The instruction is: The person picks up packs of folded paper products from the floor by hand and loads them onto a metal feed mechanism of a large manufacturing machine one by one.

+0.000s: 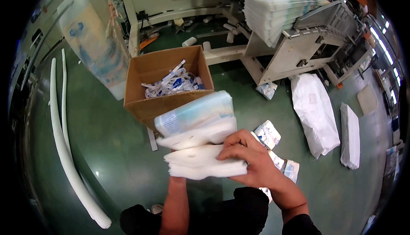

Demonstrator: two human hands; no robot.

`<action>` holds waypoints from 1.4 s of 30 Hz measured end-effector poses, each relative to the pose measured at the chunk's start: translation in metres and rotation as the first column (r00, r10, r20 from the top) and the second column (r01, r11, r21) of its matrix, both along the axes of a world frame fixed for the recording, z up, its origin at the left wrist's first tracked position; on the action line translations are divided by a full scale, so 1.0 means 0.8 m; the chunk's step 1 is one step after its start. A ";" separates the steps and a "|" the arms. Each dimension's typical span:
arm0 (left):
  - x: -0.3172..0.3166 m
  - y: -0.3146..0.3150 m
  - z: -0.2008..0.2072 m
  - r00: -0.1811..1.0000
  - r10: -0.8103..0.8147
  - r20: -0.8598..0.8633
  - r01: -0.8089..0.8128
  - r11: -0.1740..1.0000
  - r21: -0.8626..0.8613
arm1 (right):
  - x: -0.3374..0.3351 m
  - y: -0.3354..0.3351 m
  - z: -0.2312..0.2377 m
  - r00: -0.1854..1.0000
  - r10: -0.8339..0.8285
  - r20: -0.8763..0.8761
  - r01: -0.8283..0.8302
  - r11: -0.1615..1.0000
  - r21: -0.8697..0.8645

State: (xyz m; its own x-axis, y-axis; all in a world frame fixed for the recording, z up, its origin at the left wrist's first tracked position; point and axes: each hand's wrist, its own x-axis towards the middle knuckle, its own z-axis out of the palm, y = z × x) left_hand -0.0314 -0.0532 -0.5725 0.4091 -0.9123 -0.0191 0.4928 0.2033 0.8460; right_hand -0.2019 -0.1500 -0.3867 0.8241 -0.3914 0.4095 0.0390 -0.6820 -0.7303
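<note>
Gripping white pad stack, long axis left-right, right hand on top

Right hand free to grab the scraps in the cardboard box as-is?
Probably not: the right hand is clamped on the white pad stack, which lies between it and the open cardboard box holding the scraps.

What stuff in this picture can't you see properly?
- Left hand: hidden beneath the stack of white pads in the head view; only the forearm shows.
- Strips in the cardboard box: too small to tell what they are.
- Small packets on the floor: partly hidden behind the right hand.
- Machine: cut off by the dark fisheye rim at the top right.
</note>
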 end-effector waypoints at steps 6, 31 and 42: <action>-0.013 -0.011 0.017 0.995 -0.037 -0.092 0.043 0.997 0.067 | 0.014 -0.025 -0.006 0.979 0.063 -0.194 -0.015 0.971 0.238; 0.131 0.047 0.261 0.738 0.017 0.674 -0.035 0.999 0.013 | 0.136 -0.045 0.074 0.932 0.342 -0.120 -0.294 0.908 0.300; 0.178 0.147 0.350 0.706 -0.089 0.703 -0.093 0.972 0.216 | 0.204 0.030 0.118 0.901 0.431 -0.053 -0.369 0.825 0.428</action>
State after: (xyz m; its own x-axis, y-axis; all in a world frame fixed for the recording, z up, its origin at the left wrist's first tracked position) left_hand 0.1109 0.0642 -0.2923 0.3868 -0.9189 0.0775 -0.2650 -0.0303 0.9638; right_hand -0.0388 -0.1258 -0.2919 0.9803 -0.1180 0.1585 0.1206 -0.2781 -0.9530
